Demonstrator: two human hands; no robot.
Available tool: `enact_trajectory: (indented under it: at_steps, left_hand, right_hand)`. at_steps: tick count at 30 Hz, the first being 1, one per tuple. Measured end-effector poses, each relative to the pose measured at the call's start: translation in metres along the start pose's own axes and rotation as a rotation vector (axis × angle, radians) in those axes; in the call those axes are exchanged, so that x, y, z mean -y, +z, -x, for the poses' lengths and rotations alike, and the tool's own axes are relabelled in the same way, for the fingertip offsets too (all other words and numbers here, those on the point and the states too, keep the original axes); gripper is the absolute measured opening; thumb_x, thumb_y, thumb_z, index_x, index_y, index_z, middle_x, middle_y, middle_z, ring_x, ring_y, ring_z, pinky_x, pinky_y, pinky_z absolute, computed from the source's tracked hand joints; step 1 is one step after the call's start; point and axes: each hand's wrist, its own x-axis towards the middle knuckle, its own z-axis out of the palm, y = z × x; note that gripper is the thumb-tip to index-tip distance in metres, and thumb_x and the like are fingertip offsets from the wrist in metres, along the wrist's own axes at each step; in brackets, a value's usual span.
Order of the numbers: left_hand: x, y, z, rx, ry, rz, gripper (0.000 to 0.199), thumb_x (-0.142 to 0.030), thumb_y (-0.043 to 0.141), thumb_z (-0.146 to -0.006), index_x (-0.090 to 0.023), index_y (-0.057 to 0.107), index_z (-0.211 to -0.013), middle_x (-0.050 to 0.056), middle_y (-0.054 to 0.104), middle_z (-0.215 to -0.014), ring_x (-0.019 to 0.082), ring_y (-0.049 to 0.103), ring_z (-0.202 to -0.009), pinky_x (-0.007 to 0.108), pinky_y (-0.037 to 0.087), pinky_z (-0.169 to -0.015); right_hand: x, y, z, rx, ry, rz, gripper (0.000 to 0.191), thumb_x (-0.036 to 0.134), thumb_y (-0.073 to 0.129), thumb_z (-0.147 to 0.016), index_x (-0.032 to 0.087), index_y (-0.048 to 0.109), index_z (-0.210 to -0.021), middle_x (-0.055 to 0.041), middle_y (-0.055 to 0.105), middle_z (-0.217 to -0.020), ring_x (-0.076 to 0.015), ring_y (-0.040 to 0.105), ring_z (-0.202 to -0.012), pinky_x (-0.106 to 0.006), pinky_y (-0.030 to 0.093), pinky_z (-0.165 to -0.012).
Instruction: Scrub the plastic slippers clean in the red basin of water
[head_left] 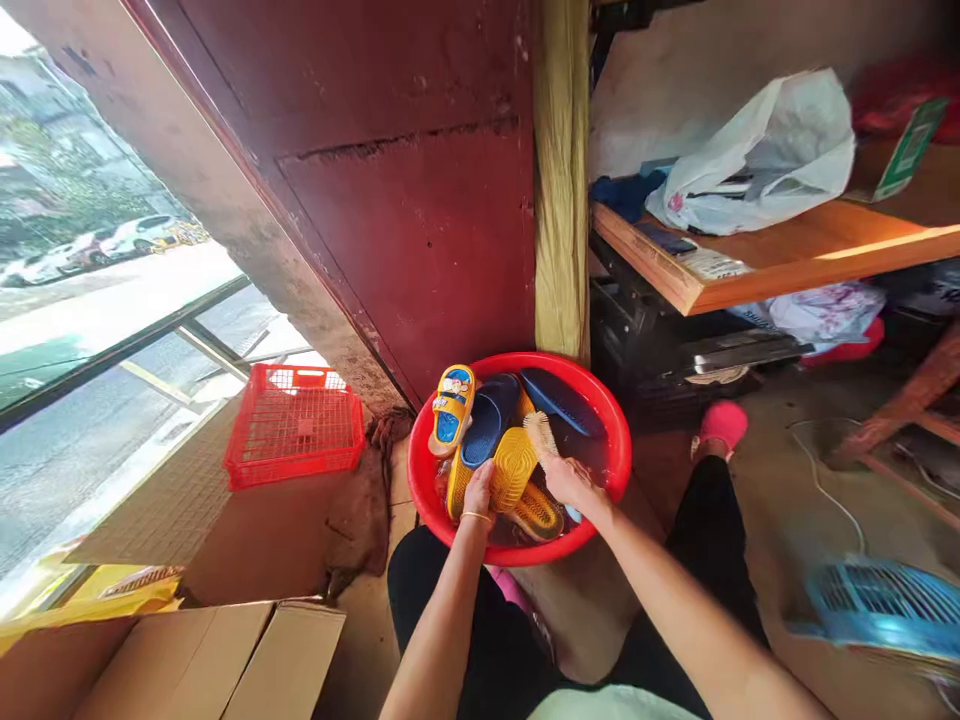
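Fingers of the left hand (478, 490) grip a yellow slipper (514, 468) in a red basin (613, 425); right fingers (571, 482) clasp a scrub brush (541, 436) beside its sole.

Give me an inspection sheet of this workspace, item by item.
Surface: brown floor, with the basin standing on it.
Job's things: red basin holding water, blue slippers, yellow slipper, brush.
Clutter: white plastic bag on wooden shelf; red crate; cardboard box.
Hands: left hand grips the yellow slipper; right hand holds the brush.
Cables: white cable on the floor.
Surroundings: red metal door; window with parked cars beyond.
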Motion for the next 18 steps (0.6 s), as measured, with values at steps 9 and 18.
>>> enact_trajectory:
  at_steps: [9, 18]
  left_hand:
    - [-0.011, 0.006, 0.014, 0.056, 0.095, -0.013, 0.051, -0.043, 0.084, -0.067, -0.016, 0.071, -0.108, 0.011, 0.072, -0.115, 0.027, 0.065, -0.112, 0.038, 0.052, -0.095]
    - [-0.023, 0.02, 0.051, 0.123, 0.397, -0.26, 0.065, -0.047, 0.078, -0.073, -0.015, 0.062, -0.128, 0.014, 0.068, -0.125, 0.03, 0.062, -0.119, 0.042, 0.047, -0.103]
  right_hand:
    - [-0.012, 0.017, 0.045, -0.024, -0.151, -0.112, 0.053, 0.022, 0.044, -0.092, 0.031, 0.053, -0.143, -0.0119, 0.075, -0.109, -0.0281, 0.068, -0.105, -0.039, 0.046, -0.09]
    - [-0.081, -0.002, -0.001, -0.204, 0.008, -0.387, 0.056, 0.029, 0.039, -0.098, 0.022, 0.039, -0.153, -0.0081, 0.073, -0.118, -0.0192, 0.071, -0.096, -0.028, 0.051, -0.084]
